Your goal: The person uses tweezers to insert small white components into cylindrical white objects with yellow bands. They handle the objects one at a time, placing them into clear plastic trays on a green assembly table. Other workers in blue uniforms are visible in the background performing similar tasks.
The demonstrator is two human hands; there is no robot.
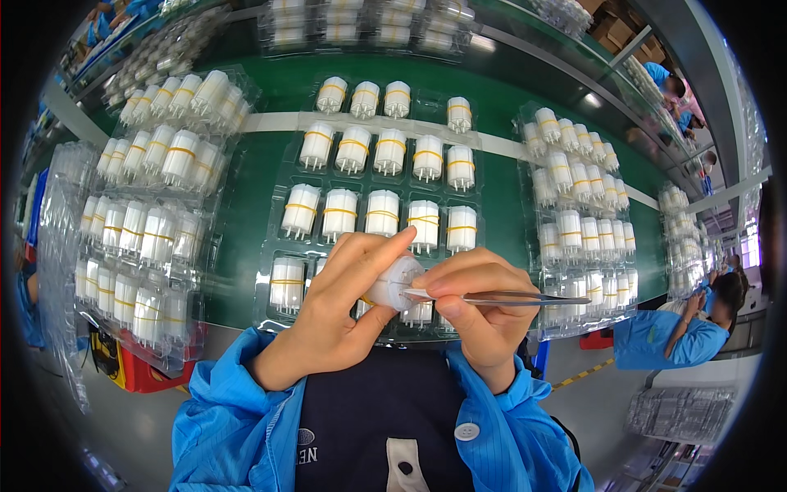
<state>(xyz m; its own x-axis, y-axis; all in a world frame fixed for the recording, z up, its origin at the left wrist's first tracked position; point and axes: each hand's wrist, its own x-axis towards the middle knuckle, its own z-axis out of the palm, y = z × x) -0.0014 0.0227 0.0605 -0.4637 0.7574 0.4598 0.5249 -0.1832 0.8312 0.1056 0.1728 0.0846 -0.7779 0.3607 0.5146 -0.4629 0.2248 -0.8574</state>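
On green bench (246, 213), stacked trays (175, 344) at 9 and 3; open strips flank centre tray (429, 113). Floor (589, 402) toward 4. Over tray's 6-o'clock edge, left hand (340, 303) grips white cylinder (392, 285); right hand (484, 310) pinches tweezers (516, 298).

Fingers (370, 259) partly hide the white cylinder (388, 285) and, apparently, some of the tweezers (525, 298).

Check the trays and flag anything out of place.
The middle tray has a gap in its back row, just left of the rightmost white cylinder; the next two rows run unbroken. No spill or damage stands out.
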